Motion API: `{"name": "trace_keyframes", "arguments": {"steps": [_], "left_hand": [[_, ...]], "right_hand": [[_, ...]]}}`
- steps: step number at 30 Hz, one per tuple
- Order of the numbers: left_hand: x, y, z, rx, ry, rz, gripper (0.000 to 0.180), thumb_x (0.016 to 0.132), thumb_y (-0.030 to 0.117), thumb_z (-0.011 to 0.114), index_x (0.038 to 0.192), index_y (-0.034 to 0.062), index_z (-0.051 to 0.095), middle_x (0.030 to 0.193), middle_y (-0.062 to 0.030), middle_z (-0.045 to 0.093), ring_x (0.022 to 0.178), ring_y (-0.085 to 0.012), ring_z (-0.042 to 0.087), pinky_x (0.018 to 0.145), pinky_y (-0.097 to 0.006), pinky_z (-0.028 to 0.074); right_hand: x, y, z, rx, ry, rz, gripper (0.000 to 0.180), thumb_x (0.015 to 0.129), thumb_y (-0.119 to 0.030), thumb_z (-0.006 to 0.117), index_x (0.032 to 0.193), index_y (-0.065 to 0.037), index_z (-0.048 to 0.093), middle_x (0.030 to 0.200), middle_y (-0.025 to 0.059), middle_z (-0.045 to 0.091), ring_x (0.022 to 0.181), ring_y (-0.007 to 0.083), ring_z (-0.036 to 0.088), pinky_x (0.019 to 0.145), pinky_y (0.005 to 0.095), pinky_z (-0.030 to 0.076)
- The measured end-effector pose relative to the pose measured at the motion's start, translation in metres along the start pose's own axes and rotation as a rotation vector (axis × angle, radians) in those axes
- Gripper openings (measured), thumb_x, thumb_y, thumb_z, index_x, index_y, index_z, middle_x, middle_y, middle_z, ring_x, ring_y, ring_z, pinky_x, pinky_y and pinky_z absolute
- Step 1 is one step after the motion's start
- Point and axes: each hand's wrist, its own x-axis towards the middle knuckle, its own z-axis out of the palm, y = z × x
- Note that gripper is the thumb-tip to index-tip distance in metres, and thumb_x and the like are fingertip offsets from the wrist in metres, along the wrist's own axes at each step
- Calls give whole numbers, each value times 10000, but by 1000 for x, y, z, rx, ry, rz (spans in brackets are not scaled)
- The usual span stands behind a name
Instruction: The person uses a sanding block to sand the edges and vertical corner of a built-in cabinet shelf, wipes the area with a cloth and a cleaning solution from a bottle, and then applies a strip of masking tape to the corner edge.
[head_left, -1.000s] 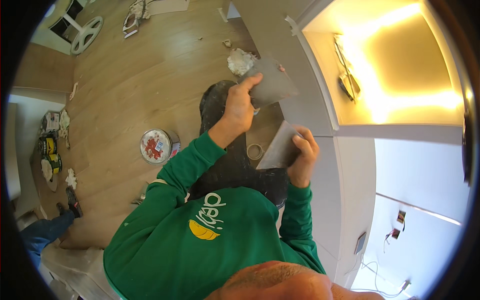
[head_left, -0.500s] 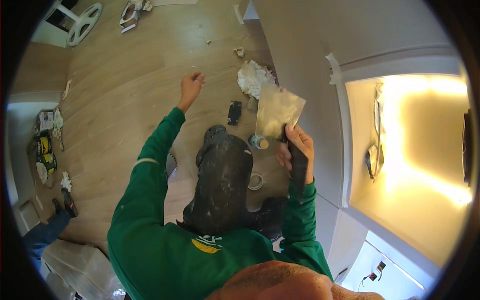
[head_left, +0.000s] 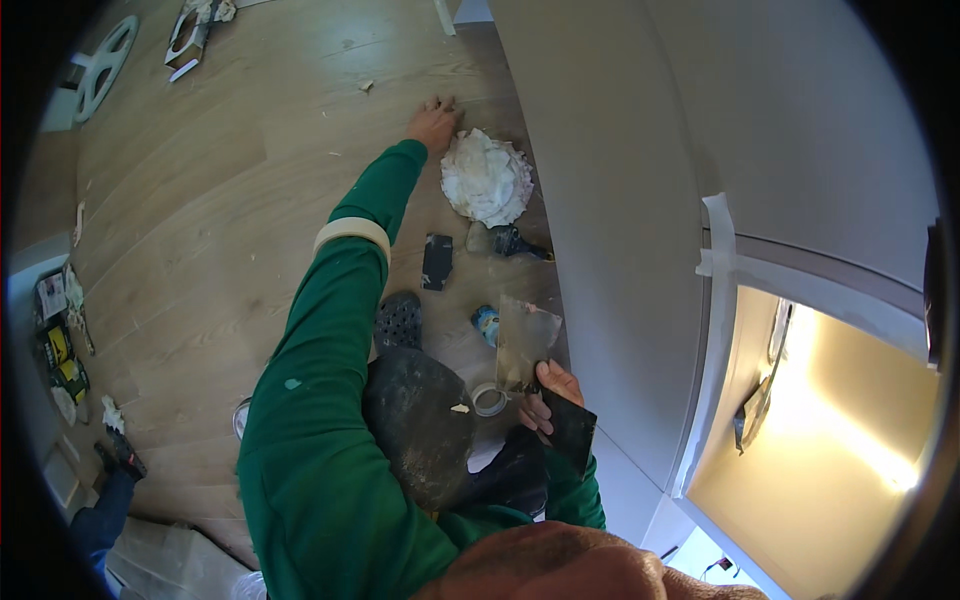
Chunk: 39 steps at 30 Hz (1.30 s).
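Note:
My left hand reaches to the floor with its fingers stretched out, just beyond the edge of a crumpled white heap, perhaps paper or sheeting. Whatever lies under the fingers is hidden. A roll of masking tape sits around my left forearm. Down at the right, my right hand is closed on a wide putty knife, its blade smeared and pointing away from me. A flat dark piece extends back from that hand; I cannot tell if it is the knife's handle.
Near my knee lie a black rectangular block, a dark-handled scraper, a blue can and a tape roll. Grey cabinet panels and a lit niche stand at right. Another person's leg shows lower left.
My left hand has gone down and forward to the floor beside the white heap. My right hand has drawn lower and nearer with the putty knife, uncovering the scraper on the floor.

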Motion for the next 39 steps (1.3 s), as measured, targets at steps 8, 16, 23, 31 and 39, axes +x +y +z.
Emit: {"name": "trace_keyframes", "arguments": {"steps": [8, 16, 23, 31, 39], "left_hand": [[-13, -138, -14, -80, 395, -505, 173, 875, 112, 622, 1000, 18, 696, 1267, -225, 552, 1191, -413, 515, 946, -510, 488], [-57, -131, -34, -421, 205, -589, 208, 886, 160, 659, 1023, 29, 748, 911, -143, 710, 836, -326, 672, 845, -436, 562], [-161, 70, -207, -1637, 70, -779, 386, 1002, 233, 629, 1176, -112, 642, 981, -169, 713, 895, -264, 727, 703, -361, 626], [-221, 194, -404, -2071, -158, -265, 446, 1010, 207, 593, 1328, -103, 542, 1195, -228, 666, 1137, -304, 659, 1010, -391, 534], [-284, 296, -481, -1566, -109, 185, 337, 971, 33, 627, 1306, -7, 632, 1248, -147, 673, 1164, -211, 629, 1032, -349, 494]], "right_hand": [[10, 9, -17, -44, 67, 74, 299, 1051, -269, 536, 1130, 12, 598, 531, 15, 482, 354, 88, 376, 397, 245, 346], [20, -4, -6, -226, 118, 29, 299, 1025, -304, 589, 1093, -16, 633, 542, 14, 504, 364, 98, 410, 402, 263, 357], [2, -27, 31, -529, 86, -387, 275, 1021, -236, 605, 1022, 27, 686, 803, -27, 628, 755, 34, 521, 661, 233, 424], [-111, -14, 23, -607, 11, -614, 257, 1015, -219, 618, 912, 10, 673, 769, -64, 568, 734, 26, 452, 626, 231, 397], [-231, 3, 15, -872, 117, -776, 283, 1002, -225, 620, 839, 5, 635, 676, -31, 494, 685, 42, 413, 593, 256, 386]]}}
